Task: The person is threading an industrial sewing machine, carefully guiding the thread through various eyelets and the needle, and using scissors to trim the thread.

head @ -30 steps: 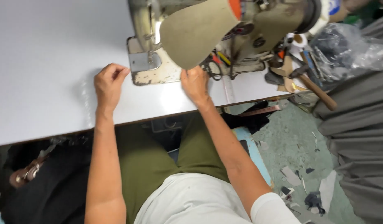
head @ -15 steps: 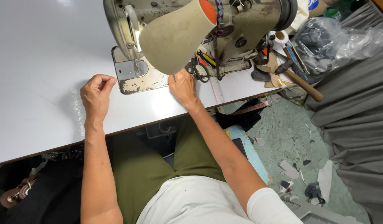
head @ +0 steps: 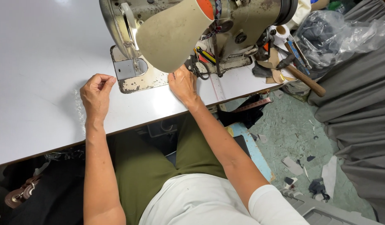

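A worn cream sewing machine [head: 209,29] stands upright on the white table [head: 42,62], its scuffed base plate [head: 136,75] flat.

A hammer [head: 304,76] lies at the table's [head: 42,54] right end. Beside it sits a plastic bag [head: 342,35]. Scraps [head: 293,166] litter the floor [head: 284,129].

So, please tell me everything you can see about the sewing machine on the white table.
The sewing machine is an old industrial type, beige-grey metal, stained and worn. A cone-shaped lamp shade with an orange inner rim hangs in front of it. Its chipped bed plate lies flat on the white table, with a shiny metal cover under the needle area. The right hand rests at the bed's front edge; the left hand lies on the table, apart from it.
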